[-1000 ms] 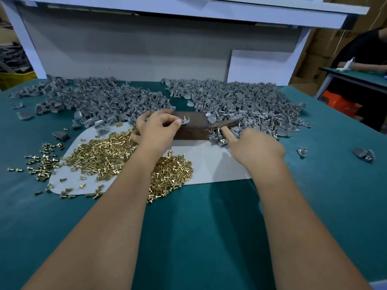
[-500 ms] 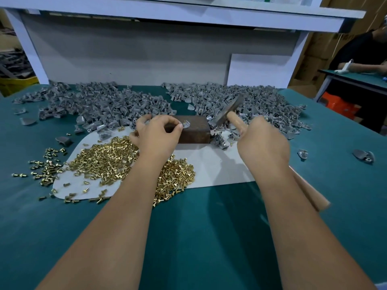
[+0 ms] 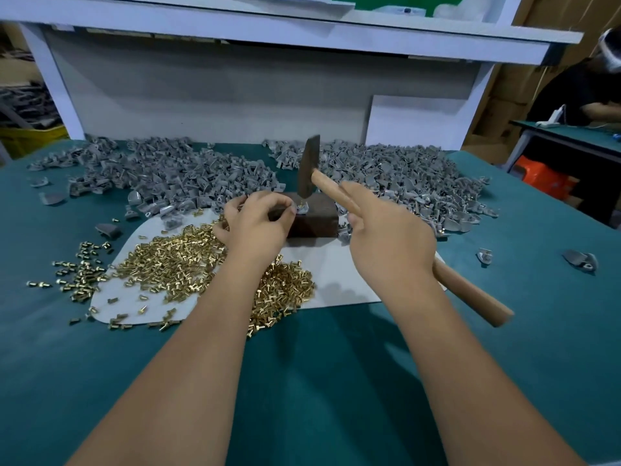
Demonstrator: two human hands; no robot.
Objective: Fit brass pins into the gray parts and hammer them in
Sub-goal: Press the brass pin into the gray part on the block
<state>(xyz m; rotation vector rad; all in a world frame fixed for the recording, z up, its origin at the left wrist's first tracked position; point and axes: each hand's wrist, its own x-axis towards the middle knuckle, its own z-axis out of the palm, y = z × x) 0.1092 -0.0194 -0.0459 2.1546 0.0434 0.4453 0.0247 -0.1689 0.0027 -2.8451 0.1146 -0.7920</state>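
Green matting covers the bench [image 3: 336, 381], backed by a white shelf unit [image 3: 268, 31]; a second person sits at another table to the far right. Two heaps of gray parts [image 3: 386, 169] lie along the back, and brass pins [image 3: 188, 264] are spread over a white sheet [image 3: 349, 274] near my left forearm.

Change: half a second ago my hammer [image 3: 307, 166] lay tilted off to the right of the brown block [image 3: 314, 220]; it now stands nearly upright with its face down on the pin of the one gray part [image 3: 300, 208] seated on the block's top (the blow has landed, or is landing, as I judge it). A second ago the hammer head was lying low beside the block.

Grip: my right hand [image 3: 389, 237] is clenched round the wooden handle, forefinger stretched along it. My left hand [image 3: 258, 220] pinches the gray part at its edge, fingertips [image 3: 291, 211] just beside the hammer face, as before.

Meaning: this pin is being driven. Whether it sits flush cannot be told. The fingers' closeness to the strike is the evident hazard.
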